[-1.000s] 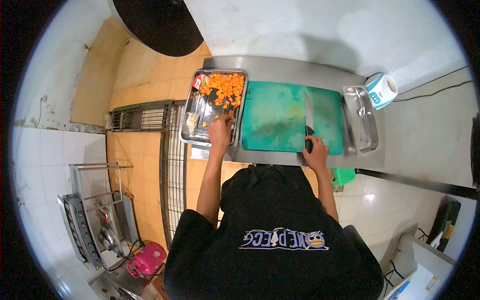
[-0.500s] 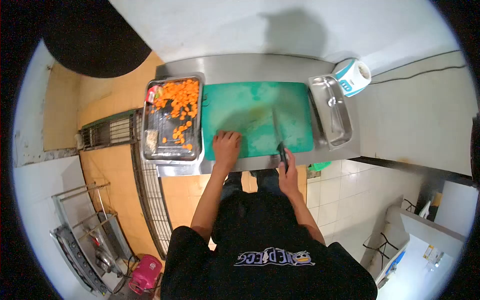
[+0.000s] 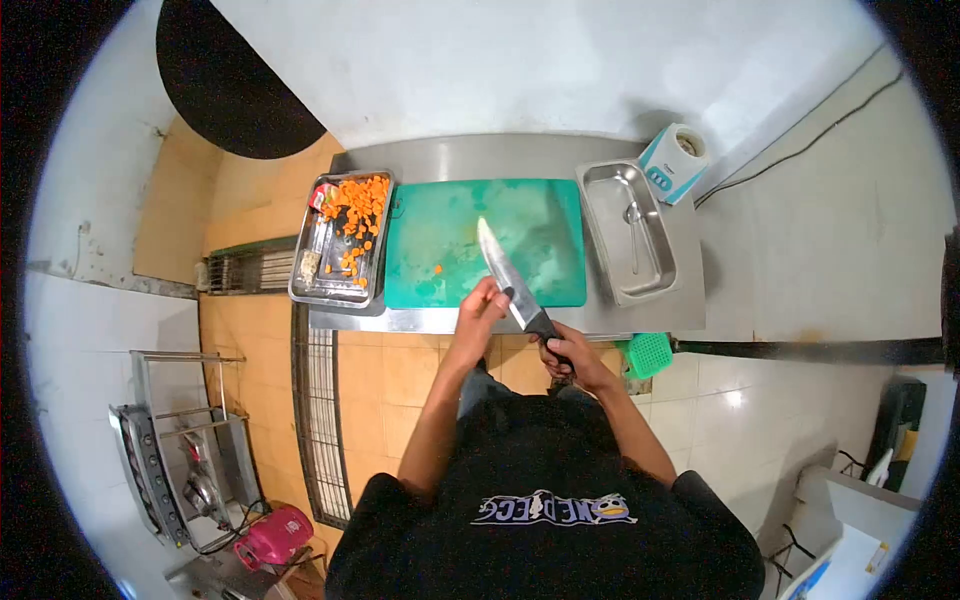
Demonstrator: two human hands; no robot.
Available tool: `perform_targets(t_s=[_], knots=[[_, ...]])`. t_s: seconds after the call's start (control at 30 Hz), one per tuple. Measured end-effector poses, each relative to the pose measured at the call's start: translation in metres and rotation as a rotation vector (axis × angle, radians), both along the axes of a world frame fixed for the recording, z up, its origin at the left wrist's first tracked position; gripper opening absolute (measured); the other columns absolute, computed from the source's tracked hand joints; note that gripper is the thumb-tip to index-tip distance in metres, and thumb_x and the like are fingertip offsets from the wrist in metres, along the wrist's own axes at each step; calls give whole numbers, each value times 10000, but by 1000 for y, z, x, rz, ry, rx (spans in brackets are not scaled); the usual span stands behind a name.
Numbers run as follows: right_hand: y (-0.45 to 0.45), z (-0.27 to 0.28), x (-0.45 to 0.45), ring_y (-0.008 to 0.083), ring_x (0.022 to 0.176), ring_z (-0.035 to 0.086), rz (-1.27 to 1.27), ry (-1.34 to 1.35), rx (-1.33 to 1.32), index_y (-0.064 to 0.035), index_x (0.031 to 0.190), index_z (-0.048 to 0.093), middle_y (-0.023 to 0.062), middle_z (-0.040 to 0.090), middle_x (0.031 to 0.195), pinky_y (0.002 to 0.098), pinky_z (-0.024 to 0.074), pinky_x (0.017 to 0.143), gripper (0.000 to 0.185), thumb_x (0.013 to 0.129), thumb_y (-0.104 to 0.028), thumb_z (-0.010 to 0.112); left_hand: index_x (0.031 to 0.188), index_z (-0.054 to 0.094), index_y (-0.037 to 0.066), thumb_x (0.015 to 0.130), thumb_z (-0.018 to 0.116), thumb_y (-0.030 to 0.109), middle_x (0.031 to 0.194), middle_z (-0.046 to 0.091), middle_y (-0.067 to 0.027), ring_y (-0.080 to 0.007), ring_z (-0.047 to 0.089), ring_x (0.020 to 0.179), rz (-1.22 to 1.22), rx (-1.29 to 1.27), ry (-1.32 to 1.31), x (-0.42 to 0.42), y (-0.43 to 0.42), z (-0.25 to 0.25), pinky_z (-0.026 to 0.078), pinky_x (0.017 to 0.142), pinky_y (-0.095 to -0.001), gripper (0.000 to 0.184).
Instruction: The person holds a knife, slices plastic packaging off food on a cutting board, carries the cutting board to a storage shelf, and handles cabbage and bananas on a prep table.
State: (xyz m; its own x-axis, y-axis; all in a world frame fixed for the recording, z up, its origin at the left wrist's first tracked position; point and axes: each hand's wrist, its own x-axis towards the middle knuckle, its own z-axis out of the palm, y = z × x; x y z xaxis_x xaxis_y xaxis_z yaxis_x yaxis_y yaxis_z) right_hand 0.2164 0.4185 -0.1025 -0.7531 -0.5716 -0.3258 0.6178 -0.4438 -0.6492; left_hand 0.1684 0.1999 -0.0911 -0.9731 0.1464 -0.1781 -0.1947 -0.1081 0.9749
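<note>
Steel desk (image 3: 450, 152) against a pale wall, working things spread side by side along it. Green cutting board (image 3: 520, 210) in the middle. Shallow tray (image 3: 322, 235) just beside it on the left; deeper steel pan (image 3: 613, 205) near its right edge, a spoon-like utensil (image 3: 634, 245) lying inside. White-and-teal container (image 3: 675, 163) behind the pan, by the wall.

Knife (image 3: 505, 270): held aslant, blade across the view of the board, tip toward the wall, handle out past the desk's near edge. Seems lifted; height above the board cannot be told.

Right hand (image 3: 577, 357): grip wrapped round the black handle. Left hand (image 3: 482, 308): grip half curled beside the blade, fingertips at its flat; whether they pinch it, cannot tell.

Step in hand, by my reading: attention on the blade itself, no cutting under way. Next move calls for a firm right grip and left fingertips kept off the edge.

Smallest: orange carrot slices (image 3: 352, 192) loose in the tray, 1 carrot piece (image 3: 438, 268) alone on the board.
</note>
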Motion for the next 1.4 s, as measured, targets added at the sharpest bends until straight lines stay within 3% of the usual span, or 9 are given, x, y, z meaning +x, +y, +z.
perform_targets(t_s=[0.07, 0.3, 0.73, 0.87, 0.93, 1.03, 1.27, 1.33, 1.4], knots=[[22, 13, 8, 45, 517, 331, 68, 83, 265, -48, 1198, 551, -37, 416, 706, 214, 272, 481, 342, 963, -295, 560, 1138, 616, 10, 988, 608, 127, 1011, 639, -5, -71, 563, 952, 6, 99, 86, 16, 35, 26, 452, 826, -261, 190], [105, 18, 59, 43, 560, 336, 145, 125, 208, -68, 1143, 555, -60, 404, 713, 220, 270, 492, 308, 963, -317, 544, 869, 686, 18, 880, 749, 67, 819, 653, 28, -50, 549, 758, 178, -86, 185, 60, 106, 42, 446, 705, -242, 82], [235, 2, 147, 61, 662, 475, -40, 374, 340, -41, 1195, 604, -34, 565, 829, 249, 388, 584, 329, 976, -277, 535, 916, 659, 37, 907, 709, 32, 850, 638, 4, -83, 559, 804, 166, 158, 268, 103, 180, 77, 449, 761, -254, 50], [252, -26, 157, 87, 776, 535, -236, 340, 507, -30, 1125, 632, 13, 598, 890, 252, 439, 684, 309, 1012, -304, 541, 908, 619, 52, 946, 657, 82, 828, 624, -3, -106, 547, 786, 176, 56, 296, 136, 207, 89, 432, 763, -262, 62], [263, -22, 165, 103, 846, 550, -386, 568, 730, -17, 1114, 621, 14, 601, 884, 271, 452, 745, 279, 993, -267, 595, 879, 628, 51, 962, 660, 144, 805, 610, 6, -93, 525, 764, 222, 31, 272, 157, 222, 83, 407, 741, -253, 129], [285, -19, 181, 119, 951, 560, -346, 611, 769, -7, 1199, 573, 36, 611, 983, 297, 461, 849, 312, 967, -201, 648, 818, 638, 48, 974, 662, 174, 763, 596, 26, -62, 509, 735, 289, -11, 147, 203, 249, 53, 409, 704, -244, 202], [340, -37, 263, 180, 1085, 564, -290, 627, 705, -11, 1231, 535, 91, 599, 1143, 346, 446, 981, 389, 926, -183, 706, 1166, 644, 50, 945, 700, 169, 961, 684, -24, -117, 627, 920, 325, -41, 61, 307, 330, -8, 486, 799, -286, 257], [355, -29, 290, 95, 993, 517, -157, 744, 809, -35, 1191, 493, 24, 555, 1069, 255, 430, 842, 310, 942, -78, 672, 1269, 589, 30, 923, 726, 146, 1024, 683, -36, -136, 634, 964, 232, -53, 40, 332, 352, -9, 501, 845, -298, 390], [368, -28, 315, 106, 981, 512, -133, 682, 711, -40, 1180, 499, 32, 553, 1065, 269, 430, 843, 323, 928, -95, 695, 1211, 599, 10, 912, 737, 133, 977, 678, -30, -117, 630, 915, 243, 1, 55, 349, 369, -25, 498, 804, -279, 351]])
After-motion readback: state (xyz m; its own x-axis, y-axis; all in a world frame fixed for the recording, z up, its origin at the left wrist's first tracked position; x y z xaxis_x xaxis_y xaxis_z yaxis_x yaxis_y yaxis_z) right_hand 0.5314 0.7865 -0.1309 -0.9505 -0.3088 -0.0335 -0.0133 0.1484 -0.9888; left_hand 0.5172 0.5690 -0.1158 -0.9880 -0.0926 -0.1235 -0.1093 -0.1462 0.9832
